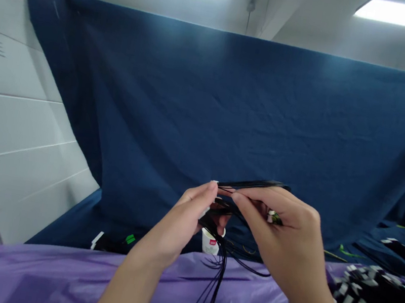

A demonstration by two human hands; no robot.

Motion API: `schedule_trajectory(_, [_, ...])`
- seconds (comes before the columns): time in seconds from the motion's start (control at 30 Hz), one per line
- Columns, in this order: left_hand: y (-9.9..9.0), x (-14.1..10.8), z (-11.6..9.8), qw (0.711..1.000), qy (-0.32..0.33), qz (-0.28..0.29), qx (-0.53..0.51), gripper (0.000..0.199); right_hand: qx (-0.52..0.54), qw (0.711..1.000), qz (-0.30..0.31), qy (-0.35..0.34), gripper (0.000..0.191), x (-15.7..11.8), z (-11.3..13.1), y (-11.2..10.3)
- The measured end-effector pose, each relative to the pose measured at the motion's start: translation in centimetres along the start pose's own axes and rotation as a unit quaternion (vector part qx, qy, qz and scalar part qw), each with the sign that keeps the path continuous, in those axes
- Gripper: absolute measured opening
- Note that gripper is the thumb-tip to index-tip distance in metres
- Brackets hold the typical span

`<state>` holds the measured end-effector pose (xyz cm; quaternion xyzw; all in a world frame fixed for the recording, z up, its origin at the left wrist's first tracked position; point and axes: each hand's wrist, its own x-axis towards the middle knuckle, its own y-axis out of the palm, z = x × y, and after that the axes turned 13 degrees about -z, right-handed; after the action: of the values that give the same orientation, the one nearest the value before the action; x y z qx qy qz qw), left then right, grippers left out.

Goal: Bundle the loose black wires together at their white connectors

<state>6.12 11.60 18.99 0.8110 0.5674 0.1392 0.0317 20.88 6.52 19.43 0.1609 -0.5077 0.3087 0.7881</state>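
Toward five o'clock from centre, left hand (pixel 179 222) and right hand (pixel 289 232) both pinch black wires (pixel 222 259); strands dangling loose toward six could tangle, or catch the cup (pixel 209 244).

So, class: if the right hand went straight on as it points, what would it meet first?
Likely the bare left hand, close ahead of the right hand, both holding thin black wires; exact depth is unclear.

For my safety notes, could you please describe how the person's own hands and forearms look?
The left hand and right hand are both ungloved. The forearms are bare as far as they show, with no sleeve, watch or bracelet visible.
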Motion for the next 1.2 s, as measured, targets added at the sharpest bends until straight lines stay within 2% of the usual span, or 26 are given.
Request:
schedule_trajectory(0.13, [0.1,0.1,0.2,1.000,-0.010,-0.021,-0.011,0.038,-0.001,1.000,-0.007,-0.015,0.014,-0.1,-0.1,0.1])
schedule_trajectory(0.3, [-0.1,0.2,0.4,0.999,-0.008,-0.018,-0.027,0.036,0.007,0.999,-0.007,-0.032,0.016,-0.2,0.0,0.5])
schedule_trajectory(0.43, [0.0,0.0,0.1,0.999,-0.018,-0.026,-0.020,0.040,0.030,1.000,0.008,0.002,0.015,0.0,0.0,0.5])
schedule_trajectory(0.57, [0.3,-0.1,-0.3,0.999,-0.013,0.002,-0.043,0.038,0.064,0.997,0.018,0.036,0.011,0.2,0.1,0.0])
schedule_trajectory(0.7, [0.1,0.1,-0.7,0.993,-0.007,0.002,-0.118,0.036,0.072,0.994,-0.049,0.059,0.018,0.5,-0.7,-0.6])
schedule_trajectory(0.83, [-0.7,0.4,-1.1,0.983,-0.038,-0.013,-0.178,0.037,0.105,0.979,-0.131,0.117,0.025,0.8,-1.9,-0.8])
schedule_trajectory(0.9, [-0.9,0.5,-1.3,0.975,-0.054,-0.014,-0.215,0.037,0.122,0.977,-0.094,0.148,0.026,0.9,-2.3,-0.9])
schedule_trajectory(0.97, [-1.1,0.4,-1.4,0.967,-0.061,-0.010,-0.246,0.037,0.140,0.974,0.020,0.176,0.024,0.9,-2.3,-0.8])
schedule_trajectory(1.03, [-1.0,0.4,-1.4,0.963,-0.060,-0.002,-0.263,0.038,0.155,0.959,0.139,0.194,0.019,0.7,-2.0,-0.7])
schedule_trajectory(1.07, [-1.0,0.4,-1.4,0.962,-0.058,0.004,-0.265,0.038,0.163,0.951,0.177,0.194,0.018,0.6,-1.8,-0.6])
schedule_trajectory(1.13, [-0.9,0.5,-1.2,0.963,-0.050,0.017,-0.264,0.037,0.176,0.944,0.208,0.187,0.018,0.4,-1.3,-0.2])
schedule_trajectory(1.2, [-0.8,0.6,-0.9,0.965,-0.028,0.023,-0.259,0.035,0.182,0.944,0.210,0.176,0.018,0.2,-0.9,0.1])
